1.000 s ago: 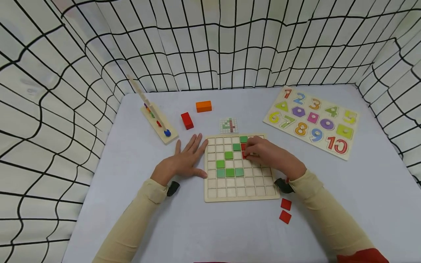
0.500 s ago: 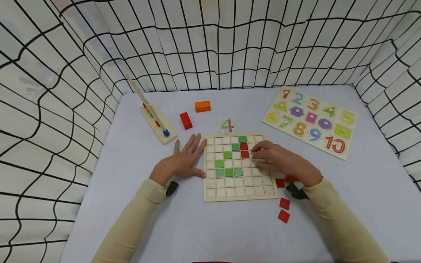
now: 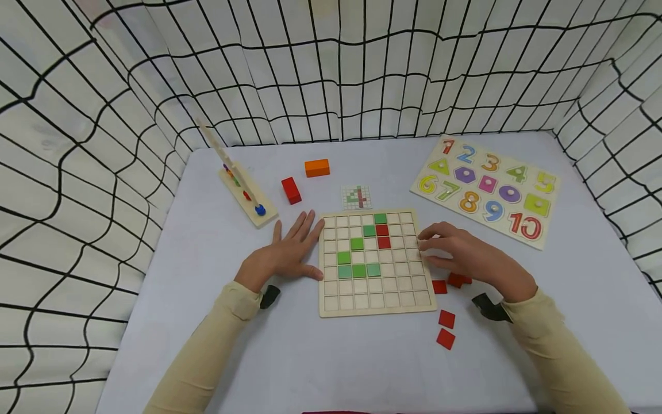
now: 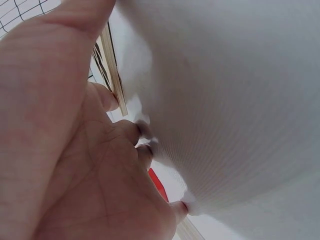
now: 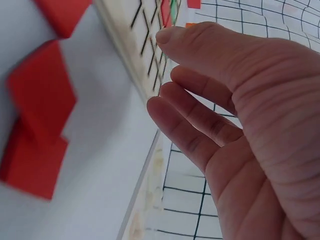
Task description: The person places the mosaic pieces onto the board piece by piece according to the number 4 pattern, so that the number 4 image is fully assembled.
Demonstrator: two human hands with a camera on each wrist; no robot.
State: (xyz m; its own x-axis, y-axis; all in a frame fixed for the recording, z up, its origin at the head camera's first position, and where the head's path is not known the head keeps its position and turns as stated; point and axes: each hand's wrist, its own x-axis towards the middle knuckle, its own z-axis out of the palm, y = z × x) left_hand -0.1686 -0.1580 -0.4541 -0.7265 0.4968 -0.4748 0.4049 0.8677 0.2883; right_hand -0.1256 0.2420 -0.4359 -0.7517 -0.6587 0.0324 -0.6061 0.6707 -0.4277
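Note:
A wooden grid board [image 3: 398, 286] lies mid-table, with several green tiles [image 3: 359, 271] and two red tiles [image 3: 383, 242] set in its squares. My left hand [image 3: 281, 253] rests on the table with fingers spread, its index finger and thumb against the board's left edge. Over the board's right edge hovers my right hand [image 3: 470, 256], fingers loosely bent and nothing between them; the right wrist view shows thumb and fingertips apart. Loose red tiles [image 3: 446, 319] lie right of the board, and some of them overlap [image 5: 42, 90] in the right wrist view.
Behind the board lies a small pattern card [image 3: 357, 197]. A red block [image 3: 292, 190] and an orange block [image 3: 317, 168] stand farther back. At left is a wooden stand with coloured pieces [image 3: 253, 201]; at right, a number puzzle board [image 3: 486, 190]. Black netting surrounds the table.
My right hand has let go of a red tile in the grid and moved right to the board's edge, uncovering both red tiles there. My left hand has stayed in place.

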